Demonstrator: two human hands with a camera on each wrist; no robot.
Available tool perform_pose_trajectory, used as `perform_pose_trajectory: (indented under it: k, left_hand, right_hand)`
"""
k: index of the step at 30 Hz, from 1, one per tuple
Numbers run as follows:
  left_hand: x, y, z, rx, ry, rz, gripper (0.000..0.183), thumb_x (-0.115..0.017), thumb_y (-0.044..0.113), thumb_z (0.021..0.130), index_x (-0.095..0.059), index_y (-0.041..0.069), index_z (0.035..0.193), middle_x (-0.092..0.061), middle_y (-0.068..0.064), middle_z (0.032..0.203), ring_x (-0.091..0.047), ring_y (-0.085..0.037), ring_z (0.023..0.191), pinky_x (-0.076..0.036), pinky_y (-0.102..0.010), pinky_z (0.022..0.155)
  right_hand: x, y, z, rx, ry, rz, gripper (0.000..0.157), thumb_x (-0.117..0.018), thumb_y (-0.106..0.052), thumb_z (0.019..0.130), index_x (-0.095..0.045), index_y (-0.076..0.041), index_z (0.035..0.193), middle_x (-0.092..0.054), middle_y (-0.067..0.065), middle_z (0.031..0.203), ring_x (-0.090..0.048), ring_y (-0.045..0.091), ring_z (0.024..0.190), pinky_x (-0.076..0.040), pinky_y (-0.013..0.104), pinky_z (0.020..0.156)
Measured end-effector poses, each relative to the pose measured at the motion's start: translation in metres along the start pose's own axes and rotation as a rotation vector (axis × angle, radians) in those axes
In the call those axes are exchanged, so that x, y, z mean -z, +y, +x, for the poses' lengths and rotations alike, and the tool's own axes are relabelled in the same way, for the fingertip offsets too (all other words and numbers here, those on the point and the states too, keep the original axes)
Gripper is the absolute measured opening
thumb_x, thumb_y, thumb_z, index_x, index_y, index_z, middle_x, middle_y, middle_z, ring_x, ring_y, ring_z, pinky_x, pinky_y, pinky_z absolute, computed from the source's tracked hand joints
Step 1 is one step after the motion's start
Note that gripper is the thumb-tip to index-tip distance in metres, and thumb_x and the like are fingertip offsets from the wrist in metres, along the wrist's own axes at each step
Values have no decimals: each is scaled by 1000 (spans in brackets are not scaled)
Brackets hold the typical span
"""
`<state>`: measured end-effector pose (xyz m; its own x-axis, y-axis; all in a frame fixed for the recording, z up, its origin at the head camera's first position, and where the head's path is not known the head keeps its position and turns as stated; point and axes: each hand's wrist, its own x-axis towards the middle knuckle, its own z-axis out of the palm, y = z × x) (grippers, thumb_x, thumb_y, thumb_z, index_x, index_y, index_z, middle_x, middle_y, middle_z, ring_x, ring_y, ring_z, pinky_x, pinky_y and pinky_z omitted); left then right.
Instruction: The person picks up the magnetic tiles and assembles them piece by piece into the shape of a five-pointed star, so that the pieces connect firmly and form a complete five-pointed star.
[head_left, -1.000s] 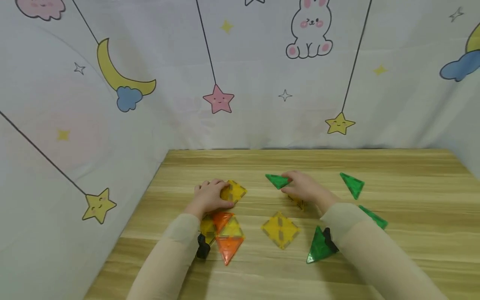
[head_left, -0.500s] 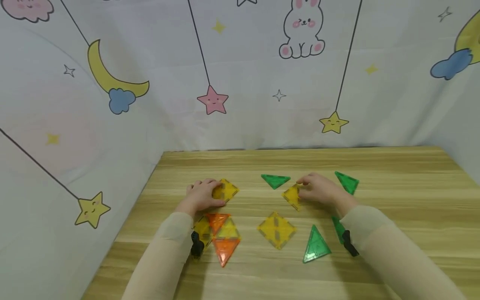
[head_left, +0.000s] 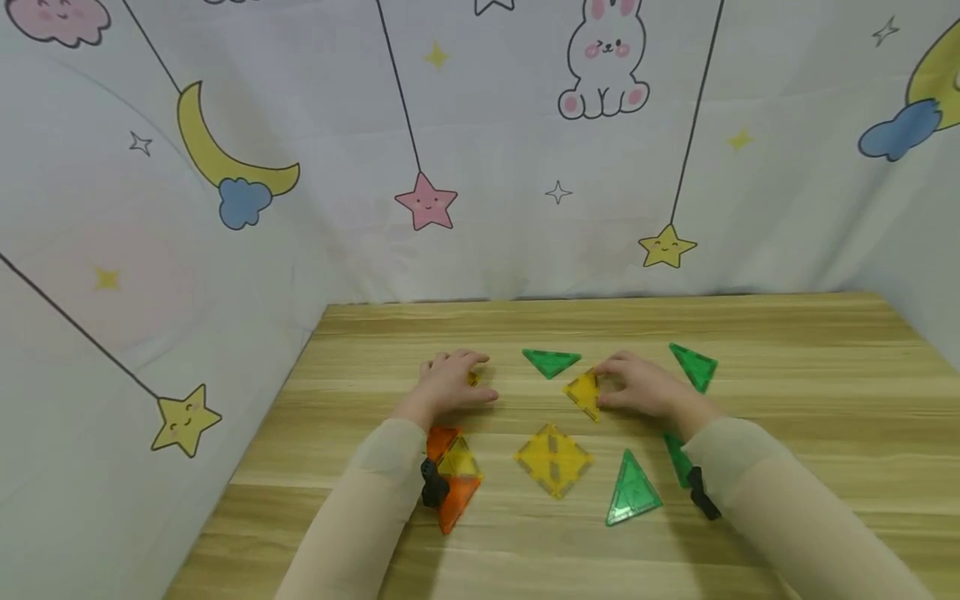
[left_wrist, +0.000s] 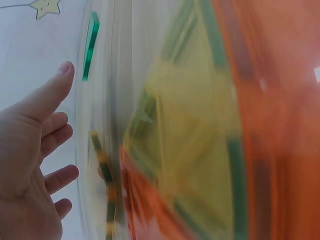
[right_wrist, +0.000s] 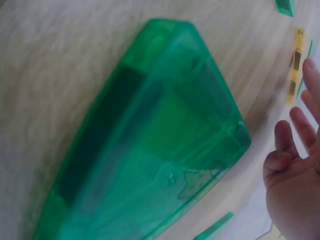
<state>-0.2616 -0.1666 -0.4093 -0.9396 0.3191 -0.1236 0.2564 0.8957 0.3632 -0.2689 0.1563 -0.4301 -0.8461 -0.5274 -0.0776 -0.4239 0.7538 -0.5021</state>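
Note:
My left hand (head_left: 453, 383) is spread over a yellow magnetic tile (head_left: 473, 378), mostly hidden beneath it. Its thumb and fingers stand apart in the left wrist view. My right hand (head_left: 641, 385) has its fingertips right at the right edge of a yellow triangular tile (head_left: 583, 392), lying flat on the table. In the right wrist view, that hand's fingers are loosely bent beside the yellow tile (right_wrist: 296, 65). A green triangle (head_left: 551, 362) lies between and behind the hands. Nearer me is a yellow diamond (head_left: 555, 460) of joined triangles.
Orange triangles (head_left: 459, 500) and a yellow triangle (head_left: 459, 460) lie under my left forearm. On the right are green triangles, one in front (head_left: 632, 492), one at the back (head_left: 694, 365) and one partly behind my sleeve (head_left: 677, 458). A printed cloth (head_left: 495, 250) borders the wooden table (head_left: 810, 367).
My right hand has drawn back to the right from the green triangle to the yellow one, then stayed. My left hand has shifted right, over the yellow tile it was beside.

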Motion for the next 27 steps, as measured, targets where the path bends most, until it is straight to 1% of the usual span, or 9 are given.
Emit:
perform_pose_trajectory:
  k: [3,9,12,16,18,21,22,24,27]
  left_hand:
    - [-5,10,7,-42,-13,-19,64,-65,46,86,-45,19,140,-42,-4,142,-33,-38,128,-18,-60,101]
    - [-15,31,21,-107,-77,-25,63,-60,47,88,-42,22,143,-44,2,142,-32,-34,130,-19,-56,103]
    - [-23,41,26,-135,-95,-15,62,-59,48,89,-41,23,143,-43,3,142,-32,-32,130,-20,-53,103]
    - [-34,53,36,-159,-105,-9,61,-57,50,89,-41,26,143,-41,3,144,-32,-30,130,-21,-51,103]
    - [-39,54,38,-157,-100,-8,61,-57,50,89,-41,26,143,-40,4,144,-32,-29,130,-22,-50,103]
    - [-42,51,40,-155,-90,-7,60,-57,49,90,-42,26,142,-40,4,144,-32,-28,131,-22,-49,104]
    - [-42,49,39,-160,-86,-15,59,-58,47,90,-42,25,142,-41,3,144,-33,-28,131,-23,-48,105]
    - [-40,45,39,-178,-81,-59,55,-59,41,91,-46,19,140,-45,-1,141,-36,-27,130,-25,-45,105]
    - [-35,35,34,-191,-72,-130,47,-61,33,92,-53,11,133,-51,-6,134,-44,-25,124,-33,-40,102]
  right_hand:
    - [-1,-1,2,18,-2,-7,51,-68,-33,86,-57,-4,127,-46,20,129,-44,39,118,-33,54,98]
    - [-2,0,4,66,-18,-11,50,-70,-31,85,-59,-3,125,-45,19,130,-43,40,119,-32,55,98]
    - [-2,1,3,55,-29,-1,49,-69,-30,85,-59,-4,125,-45,19,130,-43,39,119,-32,54,99]
    - [2,5,-2,15,-37,1,52,-67,-36,86,-58,-4,127,-44,19,130,-44,38,118,-33,54,98]
    - [4,8,-6,2,-34,0,53,-66,-37,87,-57,-4,128,-43,20,129,-45,39,116,-34,54,96]
    - [7,14,-12,-5,-16,-16,53,-64,-36,88,-56,-3,129,-43,23,128,-47,39,112,-36,54,93]
    - [8,16,-15,-12,-11,-17,52,-64,-35,89,-56,-3,129,-42,23,127,-47,39,111,-36,54,93]
    - [12,20,-20,-33,-6,-13,51,-63,-32,90,-55,-2,129,-42,25,125,-47,39,109,-37,55,91]
    - [15,22,-24,-38,-5,-7,49,-63,-31,90,-56,2,126,-45,25,119,-49,36,104,-39,53,88]
